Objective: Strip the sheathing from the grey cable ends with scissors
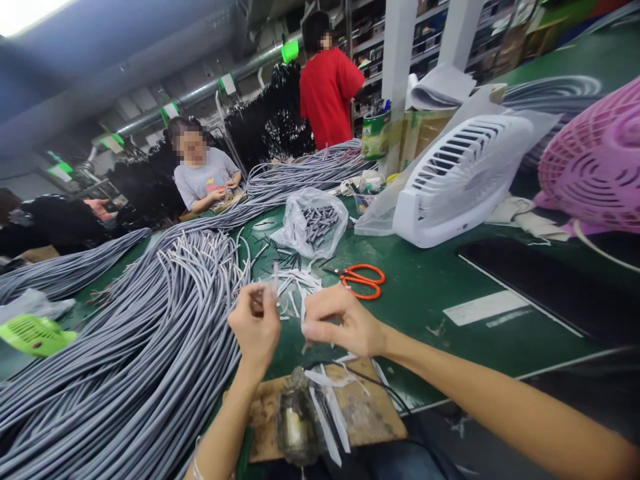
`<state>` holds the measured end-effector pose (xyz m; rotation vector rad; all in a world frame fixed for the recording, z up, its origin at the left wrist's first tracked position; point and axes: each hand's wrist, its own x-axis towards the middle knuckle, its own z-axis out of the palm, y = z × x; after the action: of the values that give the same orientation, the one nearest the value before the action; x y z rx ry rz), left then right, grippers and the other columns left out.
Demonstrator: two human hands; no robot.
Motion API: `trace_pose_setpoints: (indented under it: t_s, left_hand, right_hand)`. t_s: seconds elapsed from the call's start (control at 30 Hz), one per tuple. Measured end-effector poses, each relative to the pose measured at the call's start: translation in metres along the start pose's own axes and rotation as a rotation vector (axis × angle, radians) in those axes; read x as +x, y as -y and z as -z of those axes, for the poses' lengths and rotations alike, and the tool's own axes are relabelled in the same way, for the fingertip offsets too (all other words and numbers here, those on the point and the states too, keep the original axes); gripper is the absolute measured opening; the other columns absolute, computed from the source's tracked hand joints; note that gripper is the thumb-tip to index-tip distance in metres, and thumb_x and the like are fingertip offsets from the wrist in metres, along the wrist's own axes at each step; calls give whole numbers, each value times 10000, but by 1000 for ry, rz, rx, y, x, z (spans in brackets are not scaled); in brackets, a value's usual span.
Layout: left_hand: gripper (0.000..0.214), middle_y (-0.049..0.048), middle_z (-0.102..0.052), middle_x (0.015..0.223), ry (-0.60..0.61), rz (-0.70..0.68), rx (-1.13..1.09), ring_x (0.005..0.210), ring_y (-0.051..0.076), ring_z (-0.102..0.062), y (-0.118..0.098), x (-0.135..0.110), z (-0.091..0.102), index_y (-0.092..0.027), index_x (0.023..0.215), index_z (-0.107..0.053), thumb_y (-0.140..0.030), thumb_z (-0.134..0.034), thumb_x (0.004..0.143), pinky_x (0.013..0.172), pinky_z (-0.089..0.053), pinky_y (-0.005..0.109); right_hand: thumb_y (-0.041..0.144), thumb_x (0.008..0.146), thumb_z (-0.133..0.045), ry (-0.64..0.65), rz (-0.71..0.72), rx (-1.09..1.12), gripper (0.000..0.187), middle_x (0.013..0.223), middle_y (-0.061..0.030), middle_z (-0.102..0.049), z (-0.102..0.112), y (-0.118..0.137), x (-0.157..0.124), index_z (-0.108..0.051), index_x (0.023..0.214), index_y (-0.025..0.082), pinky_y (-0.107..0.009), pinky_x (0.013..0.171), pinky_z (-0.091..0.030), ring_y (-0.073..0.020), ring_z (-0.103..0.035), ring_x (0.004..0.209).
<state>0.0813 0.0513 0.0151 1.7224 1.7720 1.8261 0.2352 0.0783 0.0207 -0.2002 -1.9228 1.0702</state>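
My left hand (257,327) is closed in a pinch beside the cable ends, with a thin pale piece, blurred, sticking up at its fingertips. To its right, my right hand (346,321) has thumb and fingers pressed together; what they hold, if anything, is too blurred to name. White strips (300,283) lie scattered on the green table just beyond both hands. Below them, a wooden board (367,407) carries a dirty metal motor-like device (296,420) with more white strips (330,417) beside it. Orange-handled scissors (363,280) rest beyond my right hand.
Grey cables (150,333) with white ends cover the left side. A clear bag (316,223) holds short grey pieces. At right stand a white fan (455,180), a pink fan (595,160) and a dark flat panel (540,280). A person in grey (207,177) sits opposite; another in red (330,93) stands behind.
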Motion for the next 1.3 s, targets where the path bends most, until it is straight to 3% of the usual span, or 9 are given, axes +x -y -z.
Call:
trace_pose_setpoints:
  t_s: [0.1,0.27,0.43,0.53,0.73,0.9,1.03,1.2,1.3]
  left_hand:
    - [183,-79,-518,461,-9,202,-186,262,67,-425,1,7,-2,-185,725,-489,-351,-558,758,283,-314,168]
    - [277,-68,-543,469,23,325,-301,296,77,-465,0,4,-4,-178,718,-482,-421,-614,701,337,-386,184]
    - [273,-49,-554,514,125,363,-319,429,86,-522,3,-3,-4,-153,694,-554,-409,-648,669,451,-438,189]
    - [239,-24,-588,571,157,311,-262,533,104,-556,4,-5,-4,-142,682,-605,-376,-654,669,513,-446,189]
    - [226,-11,-599,572,132,300,-188,530,108,-546,2,-10,-6,-136,661,-631,-357,-676,657,522,-439,201]
    - [347,-39,-558,549,74,507,-590,381,27,-394,2,-4,-5,-148,650,-534,-439,-718,608,373,-321,146]
    - [385,-58,-525,526,106,600,-806,401,24,-408,0,4,3,-159,694,-513,-417,-765,558,391,-333,130]
    - [303,-64,-486,507,269,472,-467,458,38,-419,2,1,8,-128,741,-631,-315,-779,554,432,-342,142]
    - [267,-79,-393,441,210,471,-463,403,17,-324,3,-1,7,-114,579,-593,-322,-759,575,376,-265,133]
  right_hand:
    - [474,840,-445,-33,-11,-8,490,458,20,-386,-4,0,-3,-442,457,169,-235,464,-277,-74,-331,448]
    - [538,537,-728,-403,-325,-122,482,563,76,-340,-15,-12,0,-489,767,188,-198,451,-266,-72,-307,493]
    - [365,559,-761,-349,-474,-326,456,569,81,-425,-25,-20,6,-541,912,178,-194,487,-287,-82,-392,490]
    - [268,708,-646,-329,-414,-331,132,519,68,-442,-28,-24,6,-559,718,171,-191,477,-273,-71,-369,457]
    - [188,850,-430,-318,-181,-558,309,472,32,-421,-27,-34,0,-487,547,170,-213,483,-246,-84,-342,451]
    - [174,862,-401,-293,-8,-571,268,545,-4,-510,-26,-38,-1,-537,631,166,-210,518,-293,-99,-420,500]
    - [218,864,-429,-291,-54,-447,268,493,37,-426,-24,-36,0,-514,614,171,-199,474,-278,-78,-339,439]
    - [251,845,-449,-263,-150,-359,260,462,59,-353,-24,-30,1,-519,607,169,-202,448,-260,-70,-299,415]
    - [250,826,-476,-259,-178,-302,219,466,61,-364,-23,-28,2,-553,641,160,-200,436,-253,-65,-287,408]
